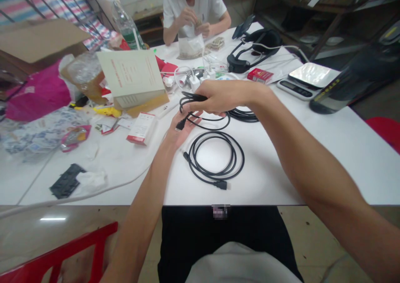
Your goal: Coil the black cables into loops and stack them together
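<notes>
A black cable (215, 128) hangs in loose loops between my two hands above the table. My right hand (220, 95) reaches over from the right, palm down, with its thumb and fingers closed on the upper loops. Just below it, my left hand (184, 129) is turned palm up and holds the cable near a black plug (181, 124); its fingers are partly hidden. Nearer to me on the white tabletop lies a second coiled black cable (235, 166), its plug (221, 185) pointing right. Another black coil (243, 115) sits partly hidden behind my right wrist.
Left lie a red-white box (141, 128), an open booklet (134, 77), a black plastic tray (68, 181) and bags. Right are a digital scale (300, 89), a dark bottle (331, 93), a headset (240, 62) and a red box (260, 75). Opposite sits a person (195, 16), hands raised.
</notes>
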Action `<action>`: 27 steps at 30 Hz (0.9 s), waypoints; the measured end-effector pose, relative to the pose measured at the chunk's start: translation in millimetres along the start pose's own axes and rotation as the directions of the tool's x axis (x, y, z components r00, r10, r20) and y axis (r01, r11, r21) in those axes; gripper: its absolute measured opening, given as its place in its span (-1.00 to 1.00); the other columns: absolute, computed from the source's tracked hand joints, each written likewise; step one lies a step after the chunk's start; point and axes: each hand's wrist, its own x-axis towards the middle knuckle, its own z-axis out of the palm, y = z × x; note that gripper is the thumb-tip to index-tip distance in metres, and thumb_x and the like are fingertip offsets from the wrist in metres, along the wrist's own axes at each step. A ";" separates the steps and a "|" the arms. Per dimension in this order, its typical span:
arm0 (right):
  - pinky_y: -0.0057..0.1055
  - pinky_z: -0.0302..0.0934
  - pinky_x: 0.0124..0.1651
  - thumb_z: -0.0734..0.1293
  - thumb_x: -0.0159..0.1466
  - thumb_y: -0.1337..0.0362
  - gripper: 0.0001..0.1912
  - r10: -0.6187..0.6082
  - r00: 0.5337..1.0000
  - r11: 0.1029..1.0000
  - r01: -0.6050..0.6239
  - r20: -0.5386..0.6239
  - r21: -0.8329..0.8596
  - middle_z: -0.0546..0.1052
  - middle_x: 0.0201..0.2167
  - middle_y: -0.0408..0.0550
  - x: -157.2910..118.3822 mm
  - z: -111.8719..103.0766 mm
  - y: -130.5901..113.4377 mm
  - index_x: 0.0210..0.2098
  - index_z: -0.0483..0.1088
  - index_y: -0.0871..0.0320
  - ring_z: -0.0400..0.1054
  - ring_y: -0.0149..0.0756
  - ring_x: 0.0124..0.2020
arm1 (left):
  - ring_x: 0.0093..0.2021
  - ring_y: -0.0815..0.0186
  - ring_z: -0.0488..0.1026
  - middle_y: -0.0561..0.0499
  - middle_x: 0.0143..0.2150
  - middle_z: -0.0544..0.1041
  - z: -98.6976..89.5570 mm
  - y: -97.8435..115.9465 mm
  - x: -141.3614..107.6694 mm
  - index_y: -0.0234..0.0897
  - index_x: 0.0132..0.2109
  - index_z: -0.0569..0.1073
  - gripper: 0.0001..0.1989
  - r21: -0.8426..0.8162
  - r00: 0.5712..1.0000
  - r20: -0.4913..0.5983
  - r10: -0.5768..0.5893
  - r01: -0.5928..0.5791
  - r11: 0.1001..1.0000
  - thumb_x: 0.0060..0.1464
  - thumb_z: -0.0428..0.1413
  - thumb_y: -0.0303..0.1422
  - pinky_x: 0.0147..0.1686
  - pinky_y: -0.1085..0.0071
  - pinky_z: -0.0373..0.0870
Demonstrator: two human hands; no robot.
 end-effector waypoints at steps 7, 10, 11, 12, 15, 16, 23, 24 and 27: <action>-0.40 0.09 -0.37 0.24 0.41 -0.35 -0.31 0.075 0.997 0.995 -0.073 0.025 -0.069 0.45 -0.56 -0.08 2.7 0.8 13.1 -0.30 0.47 0.20 0.32 -0.37 -0.48 | 0.07 0.24 0.65 -0.04 0.07 0.69 3.2 -0.4 2.1 -0.12 0.03 0.63 -0.75 0.031 0.999 -0.022 0.041 -0.040 0.999 0.22 0.34 -0.25 0.12 0.34 0.50; -0.41 0.11 -0.35 0.28 0.36 -0.40 -0.29 0.088 0.996 0.990 -0.088 -0.002 -0.110 0.45 -0.57 -0.07 4.5 0.7 20.4 -0.31 0.47 0.19 0.35 -0.34 -0.46 | 0.06 0.27 0.64 -0.02 0.09 0.68 8.2 0.3 2.3 -0.11 0.04 0.62 -0.80 0.033 0.998 -0.046 0.033 -0.032 0.999 0.29 0.27 -0.26 0.10 0.37 0.49; -0.41 0.12 -0.34 0.30 0.34 -0.40 -0.30 0.087 0.996 0.989 -0.088 -0.010 -0.117 0.45 -0.57 -0.07 5.5 1.0 23.1 -0.30 0.49 0.19 0.37 -0.32 -0.44 | 0.10 0.26 0.63 -0.02 0.12 0.67 9.0 0.2 2.5 -0.11 0.04 0.62 -0.79 0.032 0.998 -0.047 0.038 -0.036 0.999 0.29 0.27 -0.25 0.11 0.37 0.49; -0.40 0.13 -0.33 0.32 0.33 -0.40 -0.30 0.087 0.996 0.989 -0.087 -0.012 -0.119 0.46 -0.56 -0.05 6.7 1.4 25.9 -0.29 0.50 0.18 0.40 -0.29 -0.42 | 0.15 0.25 0.61 -0.03 0.15 0.66 9.1 0.0 2.8 -0.11 0.05 0.62 -0.77 0.034 0.998 -0.044 0.049 -0.047 0.998 0.27 0.29 -0.24 0.13 0.37 0.48; -0.37 0.19 -0.30 0.36 0.30 -0.39 -0.31 0.082 0.997 0.989 -0.081 0.003 -0.121 0.49 -0.53 -0.01 10.0 3.2 33.5 -0.29 0.53 0.18 0.45 -0.21 -0.36 | 0.26 0.24 0.56 -0.05 0.23 0.64 6.6 -1.3 4.0 -0.11 0.08 0.62 -0.71 0.032 0.996 -0.016 0.093 -0.093 0.995 0.23 0.34 -0.25 0.16 0.39 0.46; -0.36 0.20 -0.29 0.37 0.29 -0.39 -0.31 0.079 0.997 0.989 -0.077 0.008 -0.127 0.50 -0.52 0.00 10.8 3.8 35.4 -0.30 0.54 0.18 0.47 -0.19 -0.34 | 0.28 0.24 0.55 -0.05 0.24 0.64 5.2 -1.7 4.4 -0.11 0.08 0.62 -0.71 0.028 0.995 -0.009 0.104 -0.104 0.994 0.23 0.35 -0.26 0.18 0.40 0.46; -0.34 0.22 -0.21 0.31 0.41 -0.29 -0.37 0.123 0.992 0.977 -0.122 -0.005 -0.174 0.53 -0.49 0.03 11.7 5.3 32.9 -0.28 0.53 0.21 0.48 -0.19 -0.32 | 0.41 0.22 0.46 0.02 0.27 0.64 0.3 -1.3 4.0 -0.04 0.13 0.64 -0.67 0.042 0.993 0.004 0.120 -0.120 0.992 0.22 0.33 -0.31 0.26 0.41 0.41; -0.34 0.22 -0.20 0.31 0.43 -0.26 -0.40 0.129 0.992 0.976 -0.129 -0.011 -0.173 0.53 -0.49 0.03 11.6 5.2 31.6 -0.28 0.53 0.21 0.48 -0.19 -0.32 | 0.42 0.21 0.45 0.02 0.28 0.64 0.9 -0.6 3.7 -0.04 0.14 0.64 -0.66 0.050 0.992 -0.006 0.127 -0.126 0.991 0.23 0.31 -0.32 0.27 0.41 0.40; -0.36 0.21 -0.18 0.30 0.46 -0.17 -0.45 0.123 0.992 0.980 -0.122 -0.001 -0.155 0.52 -0.51 0.02 12.1 5.4 29.4 -0.28 0.52 0.21 0.46 -0.22 -0.33 | 0.44 0.21 0.43 0.02 0.29 0.63 4.9 3.4 1.8 -0.04 0.15 0.64 -0.66 0.056 0.990 -0.052 0.132 -0.129 0.990 0.26 0.26 -0.33 0.29 0.40 0.38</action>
